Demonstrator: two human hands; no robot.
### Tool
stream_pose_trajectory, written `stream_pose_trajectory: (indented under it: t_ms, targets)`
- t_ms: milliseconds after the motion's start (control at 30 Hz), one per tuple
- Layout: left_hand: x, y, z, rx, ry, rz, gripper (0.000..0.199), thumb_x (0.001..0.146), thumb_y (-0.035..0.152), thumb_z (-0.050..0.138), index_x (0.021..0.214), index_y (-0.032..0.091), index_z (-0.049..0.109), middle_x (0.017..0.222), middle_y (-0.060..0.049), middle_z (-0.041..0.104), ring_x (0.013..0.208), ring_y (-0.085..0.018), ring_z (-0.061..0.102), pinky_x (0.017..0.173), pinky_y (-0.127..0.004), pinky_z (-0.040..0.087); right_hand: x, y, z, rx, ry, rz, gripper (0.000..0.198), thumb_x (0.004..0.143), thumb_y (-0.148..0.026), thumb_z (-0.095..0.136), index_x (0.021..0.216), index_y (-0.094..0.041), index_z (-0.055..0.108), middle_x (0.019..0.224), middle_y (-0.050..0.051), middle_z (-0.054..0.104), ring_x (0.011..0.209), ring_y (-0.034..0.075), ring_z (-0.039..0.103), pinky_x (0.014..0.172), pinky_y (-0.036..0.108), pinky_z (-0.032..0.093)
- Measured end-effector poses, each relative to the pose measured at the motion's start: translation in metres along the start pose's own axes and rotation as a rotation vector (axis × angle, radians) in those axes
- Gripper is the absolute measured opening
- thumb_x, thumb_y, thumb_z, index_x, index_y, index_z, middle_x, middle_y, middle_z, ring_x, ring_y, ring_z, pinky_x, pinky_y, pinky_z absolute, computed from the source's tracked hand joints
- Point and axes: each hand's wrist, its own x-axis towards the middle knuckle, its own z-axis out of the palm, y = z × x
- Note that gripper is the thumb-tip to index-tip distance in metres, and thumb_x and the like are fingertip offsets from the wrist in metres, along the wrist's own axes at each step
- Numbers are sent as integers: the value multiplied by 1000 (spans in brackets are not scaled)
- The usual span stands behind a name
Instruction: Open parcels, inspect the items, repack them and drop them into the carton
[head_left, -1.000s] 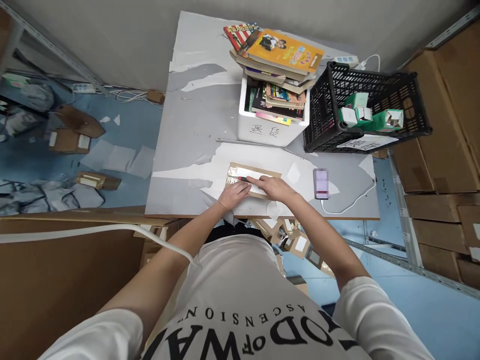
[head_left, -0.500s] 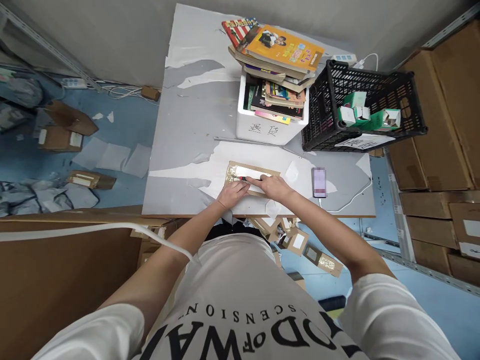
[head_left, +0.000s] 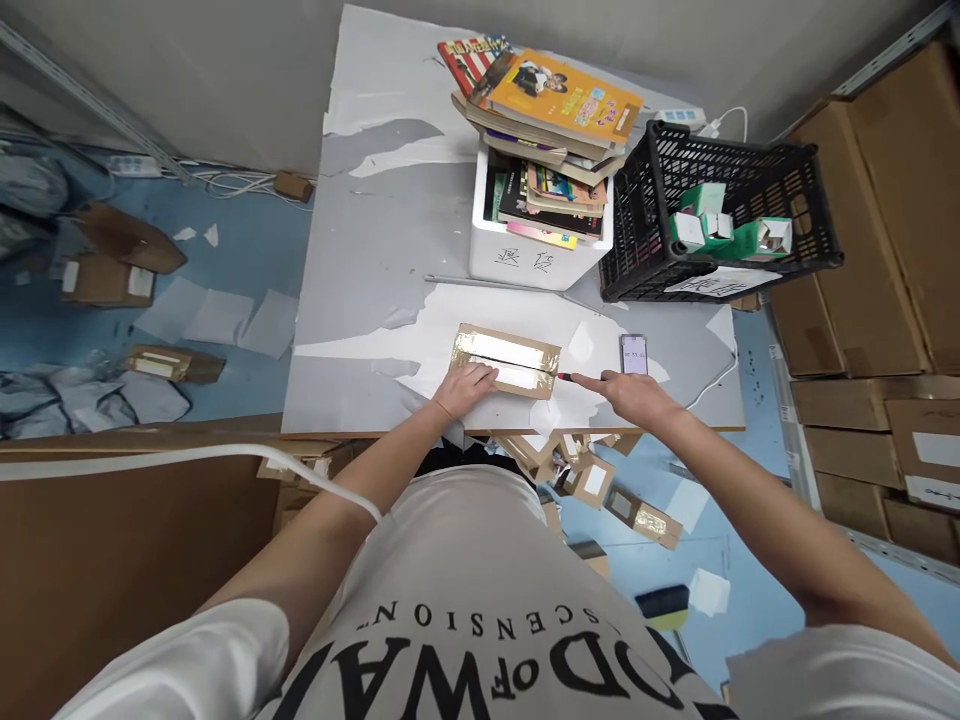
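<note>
A flat cardboard parcel [head_left: 505, 359], sealed along its top with clear tape, lies near the front edge of the grey table [head_left: 375, 250]. The left hand [head_left: 465, 388] rests palm-down on the parcel's near left corner, fingers spread flat. The right hand [head_left: 631, 394], just off the parcel's right end, pinches a small red-tipped cutter [head_left: 565, 377] whose tip points at that end. A smartphone [head_left: 634, 354] lies just beyond the right hand. Farther back stand a white bin [head_left: 536, 262] heaped with books [head_left: 555, 110] and a black plastic crate [head_left: 720, 215].
</note>
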Motion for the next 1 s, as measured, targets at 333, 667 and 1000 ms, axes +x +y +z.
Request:
stream_pose_trajectory:
  t_ms: [333,667,1000]
  targets:
    - [14,10,-29,-67,-73,-82,32,91,31,46,118,20,60,107,-13,63,103,-27,57,88,-45,47,-35,-11,93,1168,536,234,61,91,-43,43,147,-23,34,93,8,68,59,15,55,53,29,47]
    - [48,-17,-47,61,-370,-213,122,53,74,69,147,10,27,153,-24,23,141,-45,17,112,-61,10,25,-87,126,1790,635,301,79,80,-58,53,146,-18,34,84,2,63,45,6,43,39,21,41]
    - [40,-13,-42,41,-289,-227,112,55,71,71,144,13,34,150,-23,30,138,-44,24,111,-59,18,24,-84,118,1831,598,295,78,80,-56,54,148,-23,31,84,1,61,45,5,42,37,19,38]
